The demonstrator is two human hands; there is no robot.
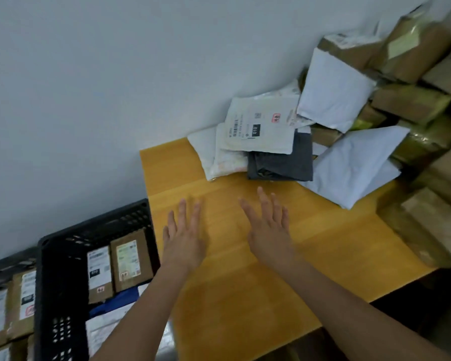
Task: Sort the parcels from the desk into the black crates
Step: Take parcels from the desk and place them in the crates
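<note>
Both hands, left (185, 238) and right (268, 230), empty-gripped; parcels (261, 131) lie beyond.

We observe two bare forearms entering from the lower edge, with no sleeve visible on either up to the frame border. The left hand (185, 237) and right hand (270, 230) carry no gloves, rings, watch or wristband. Fingernails appear short; motion blur obscures finer detail.

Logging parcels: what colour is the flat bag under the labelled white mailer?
Dark grey plastic bag, clearest in the head view.
</note>
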